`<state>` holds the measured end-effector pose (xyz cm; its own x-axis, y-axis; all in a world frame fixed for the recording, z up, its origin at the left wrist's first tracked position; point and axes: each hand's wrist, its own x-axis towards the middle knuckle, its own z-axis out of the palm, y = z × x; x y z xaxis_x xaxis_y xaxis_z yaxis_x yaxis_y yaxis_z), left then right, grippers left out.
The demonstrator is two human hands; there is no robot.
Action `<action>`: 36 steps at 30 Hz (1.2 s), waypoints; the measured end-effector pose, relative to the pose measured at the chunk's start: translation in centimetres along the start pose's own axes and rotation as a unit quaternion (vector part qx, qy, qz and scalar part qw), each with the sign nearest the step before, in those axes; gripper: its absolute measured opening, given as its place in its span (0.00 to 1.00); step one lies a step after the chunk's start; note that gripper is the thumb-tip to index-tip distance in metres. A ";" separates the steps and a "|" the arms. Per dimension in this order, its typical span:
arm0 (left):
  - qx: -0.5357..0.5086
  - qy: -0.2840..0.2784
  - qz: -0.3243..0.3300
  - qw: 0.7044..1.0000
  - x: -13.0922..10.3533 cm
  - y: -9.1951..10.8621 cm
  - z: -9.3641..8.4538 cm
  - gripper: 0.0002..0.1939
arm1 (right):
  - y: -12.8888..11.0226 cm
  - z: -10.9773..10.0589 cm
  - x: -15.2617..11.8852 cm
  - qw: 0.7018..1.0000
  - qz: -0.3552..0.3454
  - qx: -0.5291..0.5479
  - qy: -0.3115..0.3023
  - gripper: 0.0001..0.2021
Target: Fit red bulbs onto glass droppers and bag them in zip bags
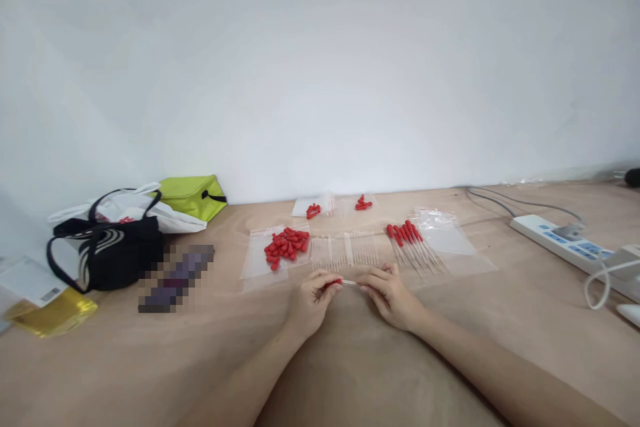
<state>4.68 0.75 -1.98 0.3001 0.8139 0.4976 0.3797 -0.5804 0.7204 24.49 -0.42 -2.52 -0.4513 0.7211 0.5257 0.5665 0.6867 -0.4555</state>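
My left hand [311,303] pinches a red rubber dropper bulb [334,283]. From the bulb a thin clear dropper tube [350,282] runs to my right hand [393,297], whose fingers are closed on its other end. How far the tube sits inside the bulb I cannot tell. Beyond my hands lies a row of clear tubes [345,250]. Left of that row, loose red bulbs [287,245] are heaped on a plastic bag [253,260]. To the right, several droppers with red bulbs [413,243] lie fanned out by another clear bag [445,233].
Small groups of red bulbs [363,203] lie near the wall. At left are a black bag [125,250], a lime-green bag [187,193], a blurred-out dark object [176,280] and a gold packet [55,313]. A white power strip [540,230] with cables stands at right.
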 end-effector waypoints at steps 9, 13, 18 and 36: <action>0.070 -0.081 0.034 0.994 -0.1 1.3 -0.3 0.09 | 1.2 -0.6 0.2 0.996 -0.051 -0.078 0.013 0.17; 0.106 -0.103 0.054 0.988 -0.2 1.1 -0.4 0.10 | 0.6 -0.7 0.2 0.988 -0.064 -0.140 0.014 0.18; 0.122 -0.112 0.067 0.984 -0.4 1.0 -0.5 0.09 | -0.6 -0.5 0.3 0.994 -0.033 -0.105 -0.012 0.12; 0.118 -0.094 0.024 0.988 0.2 -0.6 -0.8 0.08 | -1.1 -0.3 0.9 0.974 -0.049 -0.219 -0.034 0.09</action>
<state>3.82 1.24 -1.91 0.4711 0.7785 0.4147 0.5475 -0.6267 0.5546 23.71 -0.57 -1.33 -0.5542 0.6689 0.4954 0.7513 0.6582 -0.0482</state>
